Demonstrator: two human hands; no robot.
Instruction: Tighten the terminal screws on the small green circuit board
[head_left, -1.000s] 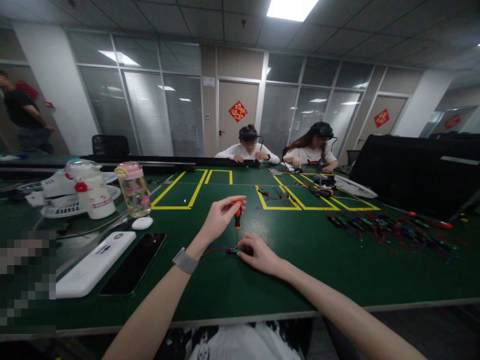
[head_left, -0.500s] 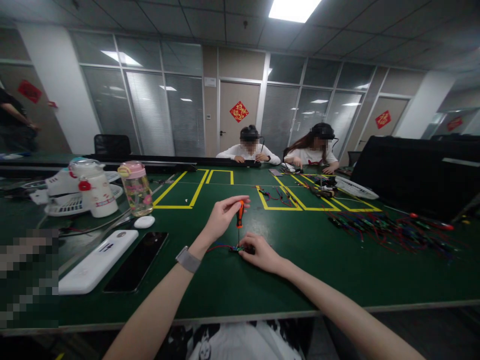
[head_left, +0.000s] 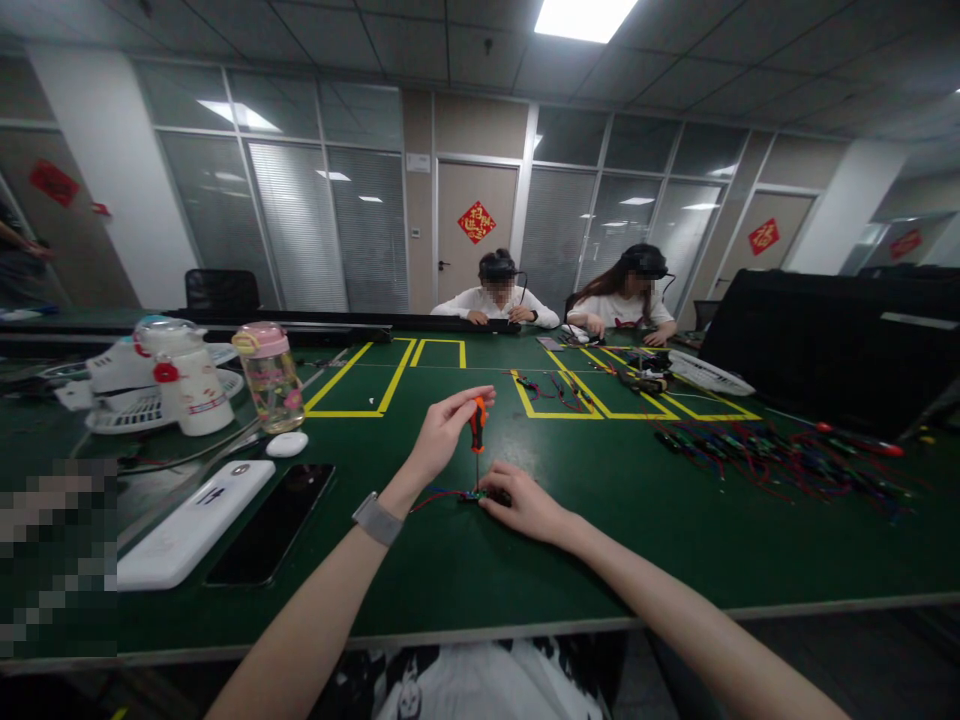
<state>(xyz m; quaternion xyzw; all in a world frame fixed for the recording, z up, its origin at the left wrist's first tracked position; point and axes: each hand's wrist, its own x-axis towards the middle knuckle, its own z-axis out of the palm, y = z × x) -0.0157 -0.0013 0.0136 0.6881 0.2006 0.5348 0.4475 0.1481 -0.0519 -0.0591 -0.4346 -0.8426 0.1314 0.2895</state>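
An orange and black screwdriver (head_left: 478, 428) stands upright with its tip on a small green circuit board (head_left: 471, 496). My left hand (head_left: 444, 428) is at the top of its handle, with the fingers stretched out over the end and the thumb against it. Red and blue wires (head_left: 436, 494) run leftward from the board along the green table (head_left: 420, 590). My right hand (head_left: 521, 503) rests on the table and pinches the board's right end between thumb and fingers, hiding that part. A grey watch band (head_left: 377, 519) circles my left wrist.
On the left lie a black phone (head_left: 271, 525), a white power bank (head_left: 196, 525) and a white case (head_left: 287, 445), with bottles (head_left: 271, 385) behind. Many wired boards (head_left: 780, 460) are heaped at right. Yellow tape (head_left: 345, 413) marks the table. Two people sit opposite.
My hands, the screwdriver and the board keep nearly the same places. The whole view has shifted very slightly. At far left a standing person has moved farther out of view.
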